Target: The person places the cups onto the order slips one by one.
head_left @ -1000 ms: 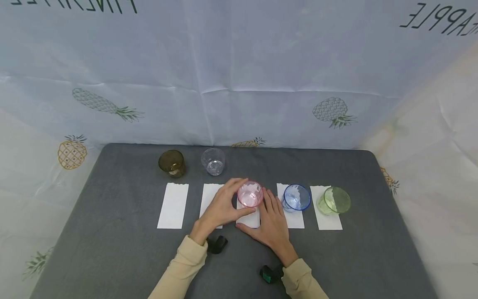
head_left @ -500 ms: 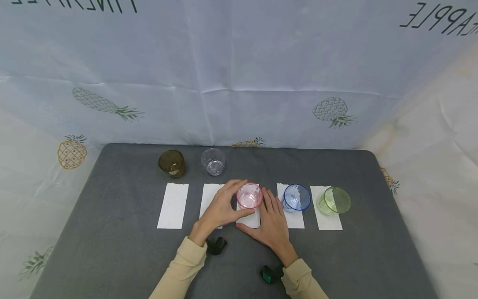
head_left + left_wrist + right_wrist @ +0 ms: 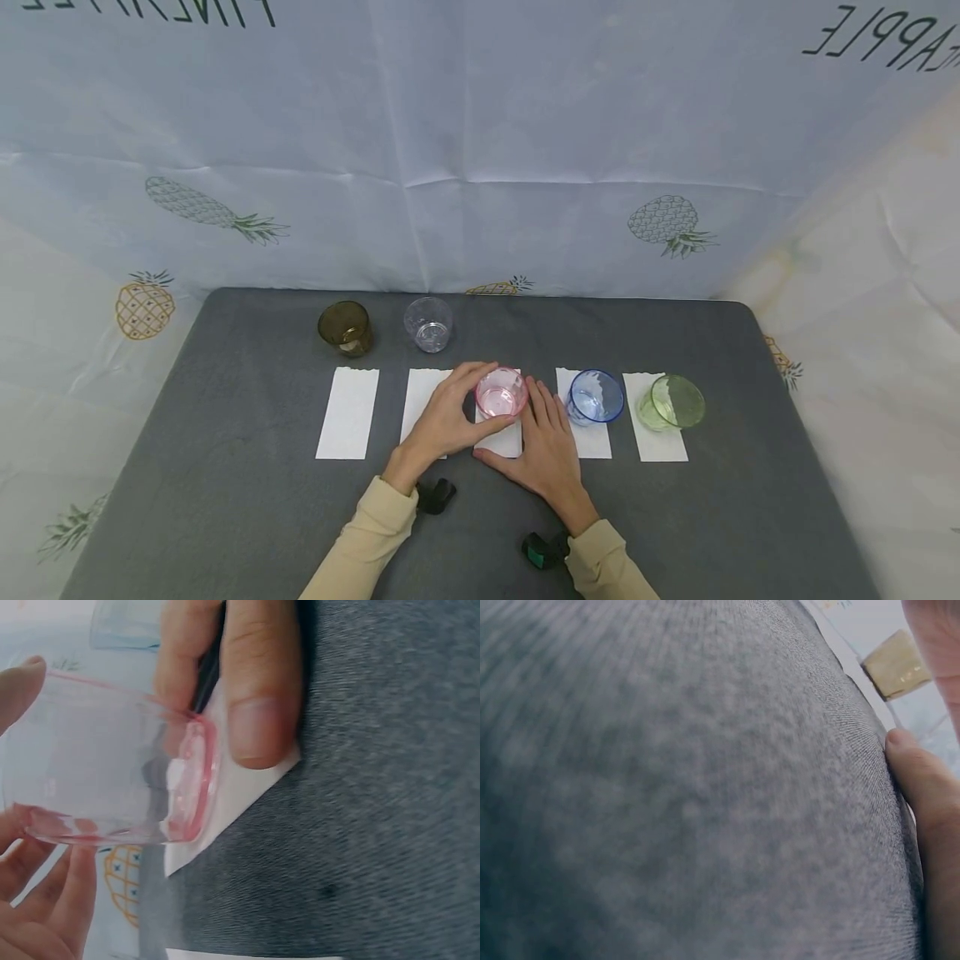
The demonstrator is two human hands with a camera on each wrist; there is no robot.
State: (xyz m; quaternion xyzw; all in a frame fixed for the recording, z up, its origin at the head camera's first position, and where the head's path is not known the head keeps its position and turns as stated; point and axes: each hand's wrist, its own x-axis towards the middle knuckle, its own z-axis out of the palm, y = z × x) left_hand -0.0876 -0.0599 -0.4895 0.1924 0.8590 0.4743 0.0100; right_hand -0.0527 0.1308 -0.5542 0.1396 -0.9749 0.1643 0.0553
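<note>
My left hand grips a pink glass between thumb and fingers, over the middle white paper slip. In the left wrist view the pink glass is clear with a pink base, and the base is close to the paper; whether it touches is hard to tell. My right hand lies on the right of the glass with straight fingers, its thumb spread across the slip's lower part. Its fingertips are beside the glass, contact unclear. In the right wrist view the right thumb shows against the dark cloth.
A blue glass and a green glass stand on paper slips to the right. Behind are a brown glass and a clear glass. Another slip lies at left on the grey table. A pineapple-print curtain hangs behind.
The pink glass and my left hand have shifted very slightly towards me. My right hand and the other glasses stay where they were.
</note>
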